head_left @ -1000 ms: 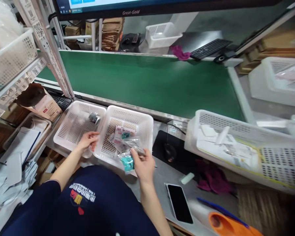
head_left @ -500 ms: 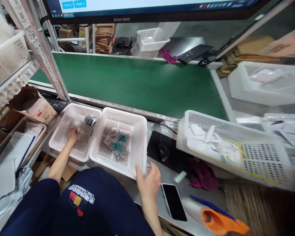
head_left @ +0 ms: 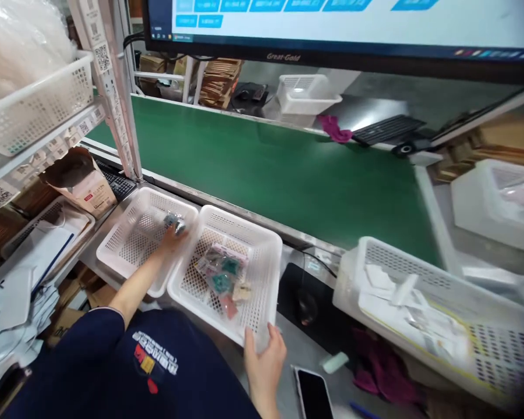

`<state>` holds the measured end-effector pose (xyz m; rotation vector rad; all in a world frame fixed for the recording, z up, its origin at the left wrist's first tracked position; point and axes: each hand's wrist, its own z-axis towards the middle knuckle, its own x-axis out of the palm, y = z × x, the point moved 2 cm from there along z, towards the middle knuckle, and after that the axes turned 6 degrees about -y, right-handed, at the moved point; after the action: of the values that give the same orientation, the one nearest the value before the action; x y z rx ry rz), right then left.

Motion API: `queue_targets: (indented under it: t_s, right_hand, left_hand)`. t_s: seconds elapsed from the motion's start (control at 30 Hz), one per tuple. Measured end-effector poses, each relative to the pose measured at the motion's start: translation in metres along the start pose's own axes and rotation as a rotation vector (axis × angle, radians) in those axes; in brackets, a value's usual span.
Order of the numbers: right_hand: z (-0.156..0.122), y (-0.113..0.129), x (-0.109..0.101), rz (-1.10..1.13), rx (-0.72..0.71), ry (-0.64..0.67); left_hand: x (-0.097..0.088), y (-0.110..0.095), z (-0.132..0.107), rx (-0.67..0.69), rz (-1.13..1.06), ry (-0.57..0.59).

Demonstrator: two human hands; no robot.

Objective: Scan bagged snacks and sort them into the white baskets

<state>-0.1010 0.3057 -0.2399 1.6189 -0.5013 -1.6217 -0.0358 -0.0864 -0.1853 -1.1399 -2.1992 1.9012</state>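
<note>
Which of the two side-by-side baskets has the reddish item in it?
The right basket, by the right hand: the reddish item lies there. The left basket, with the left hand in it, shows none.

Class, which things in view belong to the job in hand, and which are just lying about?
Apparently in the job:
left basket, left hand inside
dark packet at that hand
right basket, right hand at its near corner
teal packets inside it

Apparently just lying about:
phone
mouse
purple cloth near the phone

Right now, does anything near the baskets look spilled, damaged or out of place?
No spill or damage shows; the teal packets lie inside the right basket. The near purple cloth looks untidy, crumpled beside the mouse pad.
</note>
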Motion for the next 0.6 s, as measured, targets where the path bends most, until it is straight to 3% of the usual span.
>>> queue_targets:
  t_s: [0.07, 0.17, 0.37, 0.47, 0.53, 0.6]
  right_hand:
    - [-0.001, -0.003, -0.001, -0.014, -0.015, 0.006]
    - [-0.001, -0.007, -0.002, -0.028, -0.027, 0.005]
    - [0.002, -0.009, -0.003, -0.045, -0.008, -0.007]
    - [0.002, -0.011, -0.003, -0.035, 0.0, 0.009]
    - [0.002, -0.011, -0.002, -0.014, 0.006, 0.018]
    - [0.0, -0.01, -0.001, 0.001, 0.005, 0.016]
  left_hand:
    - [0.004, 0.009, 0.005, -0.01, 0.002, 0.043]
    - [0.006, 0.01, -0.006, 0.03, 0.025, 0.031]
    - [0.0, -0.027, -0.048, 0.229, 0.013, 0.034]
    - [0.008, -0.05, -0.062, 0.403, -0.028, 0.217]
    - [0.014, -0.058, -0.057, 0.47, -0.047, 0.37]
    - [0.012, -0.058, -0.037, 0.44, -0.027, 0.331]
